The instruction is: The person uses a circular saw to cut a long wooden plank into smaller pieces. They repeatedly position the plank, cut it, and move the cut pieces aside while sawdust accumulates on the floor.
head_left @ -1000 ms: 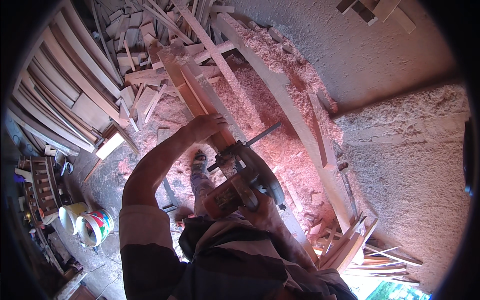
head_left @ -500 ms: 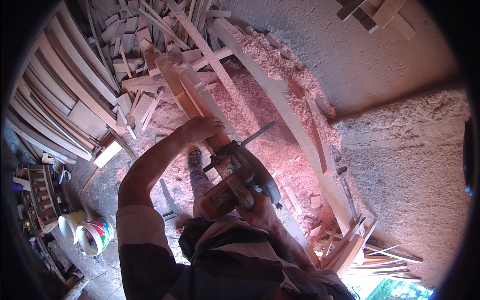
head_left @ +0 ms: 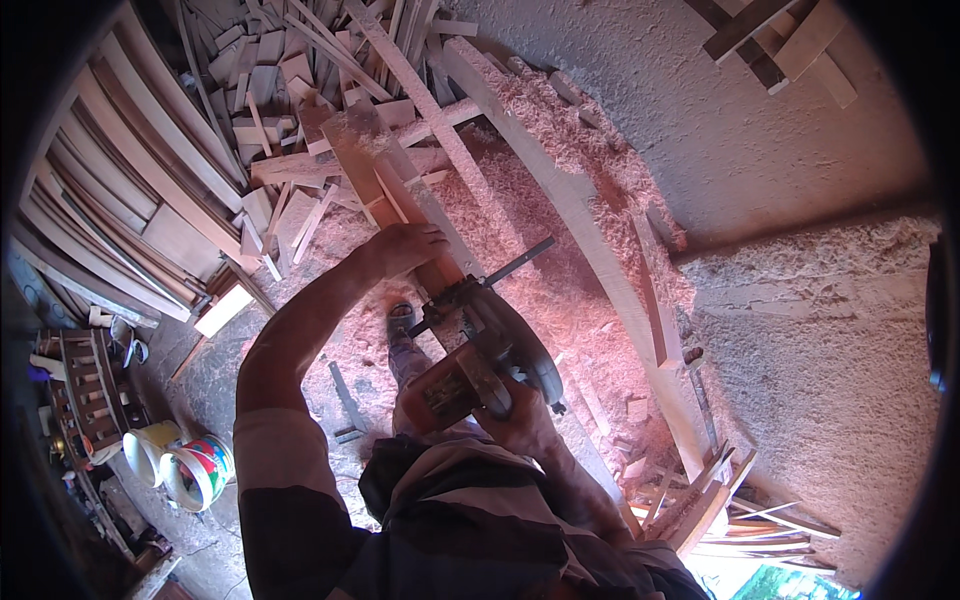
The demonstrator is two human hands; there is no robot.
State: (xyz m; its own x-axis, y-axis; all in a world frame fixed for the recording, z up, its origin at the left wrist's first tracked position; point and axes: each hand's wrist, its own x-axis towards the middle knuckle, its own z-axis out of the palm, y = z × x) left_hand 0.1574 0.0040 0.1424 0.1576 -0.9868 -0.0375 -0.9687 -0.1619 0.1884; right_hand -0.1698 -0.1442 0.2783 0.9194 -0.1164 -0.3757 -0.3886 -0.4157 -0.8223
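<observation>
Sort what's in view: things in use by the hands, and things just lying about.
In use:
- Board, under the left hand
- Power tool, held by the right hand

Lying about:
- Buckets
- Wood scraps
- Shavings

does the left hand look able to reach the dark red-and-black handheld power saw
Probably yes: the left hand rests on the brown wooden board ahead of the power saw, with only a bare stretch of wood between them.

The saw (head_left: 485, 355) has a red-brown motor housing (head_left: 437, 393) and dark grey guard (head_left: 528, 348). Ahead of it, the board (head_left: 440, 275) is orange-brown; rightward, pink shavings (head_left: 590, 300); leftward, 2 buckets: a yellowish bucket (head_left: 160, 436) and a white bucket (head_left: 212, 462) with red-green-blue print.
</observation>
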